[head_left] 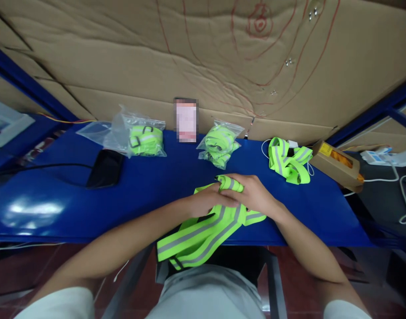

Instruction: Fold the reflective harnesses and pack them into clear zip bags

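Observation:
A neon-yellow reflective strap [203, 241] with grey stripes is bunched in both hands near the table's front edge. My left hand [211, 199] is closed on its gathered part. My right hand [254, 192] wraps around a folded roll of the same strap, with its fingers overlapping the left hand's. Long strap ends hang over the edge towards my lap, and a black buckle piece shows at the lowest end. What the fingertips grip underneath is hidden.
On the blue table [149, 186] lie a bagged strap [146, 141], another bagged bundle [219, 144], a loose strap [289, 161], a black phone [105, 168] and a cardboard box [337, 166]. A second phone [186, 120] leans against the cardboard wall [123, 57].

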The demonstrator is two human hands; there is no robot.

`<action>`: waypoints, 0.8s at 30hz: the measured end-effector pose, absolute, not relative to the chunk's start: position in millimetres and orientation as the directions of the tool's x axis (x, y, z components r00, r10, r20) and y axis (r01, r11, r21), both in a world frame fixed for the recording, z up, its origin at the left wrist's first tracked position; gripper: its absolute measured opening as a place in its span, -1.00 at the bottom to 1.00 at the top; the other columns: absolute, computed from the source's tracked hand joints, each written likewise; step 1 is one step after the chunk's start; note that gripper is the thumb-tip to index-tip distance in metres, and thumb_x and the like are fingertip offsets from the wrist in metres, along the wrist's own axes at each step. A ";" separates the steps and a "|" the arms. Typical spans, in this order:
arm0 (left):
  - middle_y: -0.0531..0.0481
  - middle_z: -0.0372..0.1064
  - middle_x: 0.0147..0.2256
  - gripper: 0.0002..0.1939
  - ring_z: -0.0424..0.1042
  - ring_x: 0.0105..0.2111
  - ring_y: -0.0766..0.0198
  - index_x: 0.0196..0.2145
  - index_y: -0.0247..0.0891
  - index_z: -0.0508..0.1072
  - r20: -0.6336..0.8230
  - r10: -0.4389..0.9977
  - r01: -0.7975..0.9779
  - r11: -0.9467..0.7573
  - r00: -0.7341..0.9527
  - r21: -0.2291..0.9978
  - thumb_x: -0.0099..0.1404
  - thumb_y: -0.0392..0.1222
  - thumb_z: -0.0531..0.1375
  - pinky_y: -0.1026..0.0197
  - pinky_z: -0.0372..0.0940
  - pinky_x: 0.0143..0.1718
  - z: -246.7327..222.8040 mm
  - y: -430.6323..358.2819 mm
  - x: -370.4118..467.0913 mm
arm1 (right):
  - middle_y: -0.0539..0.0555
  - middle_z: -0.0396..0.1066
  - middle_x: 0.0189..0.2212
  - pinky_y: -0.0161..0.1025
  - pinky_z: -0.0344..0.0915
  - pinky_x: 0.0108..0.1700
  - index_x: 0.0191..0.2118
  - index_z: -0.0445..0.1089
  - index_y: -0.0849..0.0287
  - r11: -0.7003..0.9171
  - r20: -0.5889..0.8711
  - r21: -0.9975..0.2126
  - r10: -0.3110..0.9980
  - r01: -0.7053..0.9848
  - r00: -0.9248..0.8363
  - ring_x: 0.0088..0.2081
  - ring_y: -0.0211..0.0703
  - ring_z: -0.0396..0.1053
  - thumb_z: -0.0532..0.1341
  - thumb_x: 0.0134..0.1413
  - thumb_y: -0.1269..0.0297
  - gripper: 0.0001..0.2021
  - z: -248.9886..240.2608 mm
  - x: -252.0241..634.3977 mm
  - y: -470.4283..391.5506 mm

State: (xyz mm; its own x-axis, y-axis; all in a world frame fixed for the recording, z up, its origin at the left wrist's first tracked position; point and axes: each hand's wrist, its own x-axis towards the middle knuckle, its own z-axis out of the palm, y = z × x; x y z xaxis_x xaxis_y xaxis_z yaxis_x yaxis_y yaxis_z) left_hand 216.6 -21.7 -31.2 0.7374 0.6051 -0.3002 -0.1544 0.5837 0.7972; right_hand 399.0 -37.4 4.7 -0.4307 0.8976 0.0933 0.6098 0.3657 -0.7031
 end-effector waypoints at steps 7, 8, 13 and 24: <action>-0.27 0.60 -0.12 -0.55 0.59 -0.13 -0.03 -0.03 -0.37 0.58 -0.195 0.262 -0.066 0.737 0.945 0.672 0.19 -0.07 0.40 -0.01 0.38 0.01 -22.6 -29.7 218.7 | -0.08 0.25 -0.66 -0.33 0.06 -0.49 -0.54 0.42 0.21 0.262 0.186 -0.740 0.965 0.619 -0.186 -0.56 -0.35 0.18 0.30 0.17 -0.17 -0.49 16.3 410.0 -35.4; -0.23 0.60 -0.16 -0.57 0.59 -0.16 0.01 0.00 -0.35 0.56 -0.168 0.249 -0.050 0.683 0.954 0.729 0.23 -0.08 0.38 0.00 0.38 0.01 -20.9 -29.4 218.6 | -0.08 0.22 -0.68 -0.33 0.04 -0.50 -0.58 0.37 0.22 0.227 0.160 -0.772 0.973 0.593 -0.165 -0.56 -0.36 0.15 0.29 0.16 -0.18 -0.45 18.2 412.0 -35.3; -0.14 0.60 -0.27 -0.67 0.58 -0.20 0.12 -0.10 -0.33 0.58 -0.090 0.258 -0.018 0.391 0.962 0.920 0.33 -0.01 0.33 0.01 0.37 0.08 -14.2 -26.8 216.3 | -0.03 0.49 -0.40 -0.33 0.30 -0.39 -0.23 0.50 0.14 -0.093 -0.142 -0.975 0.958 0.199 -0.247 -0.44 -0.25 0.38 0.34 0.11 -0.16 -0.59 21.4 415.6 -32.2; -0.19 0.61 -0.13 -0.61 0.58 -0.09 0.06 -0.06 -0.35 0.59 0.007 0.540 -0.066 0.090 0.842 0.994 0.38 0.04 0.27 0.07 0.43 0.03 -22.0 -18.7 212.6 | 0.10 0.54 -0.07 -0.19 0.35 -0.01 0.02 0.52 0.10 0.417 0.266 -0.758 0.900 0.502 -0.346 -0.05 -0.10 0.50 0.09 0.42 0.08 -0.67 10.3 409.7 -27.5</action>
